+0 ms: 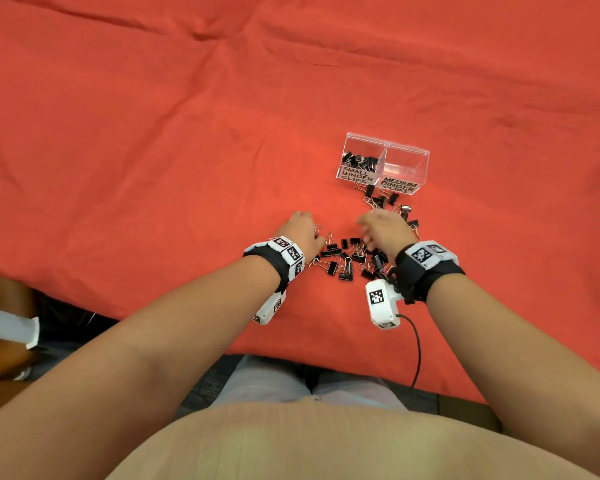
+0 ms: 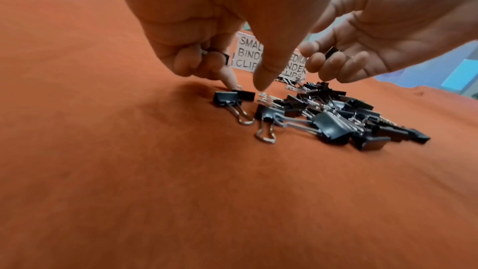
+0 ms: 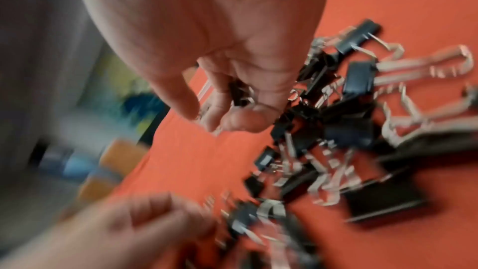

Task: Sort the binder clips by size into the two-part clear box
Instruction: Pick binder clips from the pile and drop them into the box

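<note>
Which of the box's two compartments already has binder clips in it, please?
The compartment labelled SMALL BINDER CLIPS holds black clips; the one labelled MEDIUM BINDER CLIPS beside it looks empty.

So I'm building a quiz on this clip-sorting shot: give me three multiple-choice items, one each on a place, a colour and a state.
1. Where does the loose pile of binder clips lie?
A. on the cloth, nearer the person than the clear box
B. inside the medium compartment
C. beyond the box

2. What colour is the cloth?
A. blue
B. red-orange
C. white

3. What is in the medium compartment?
A. full of clips
B. a few clips
C. no clips

Answers: 1 A, the head view shows the pile by both hands; 2 B, all views show it; 3 C, only the small compartment holds clips.
</note>
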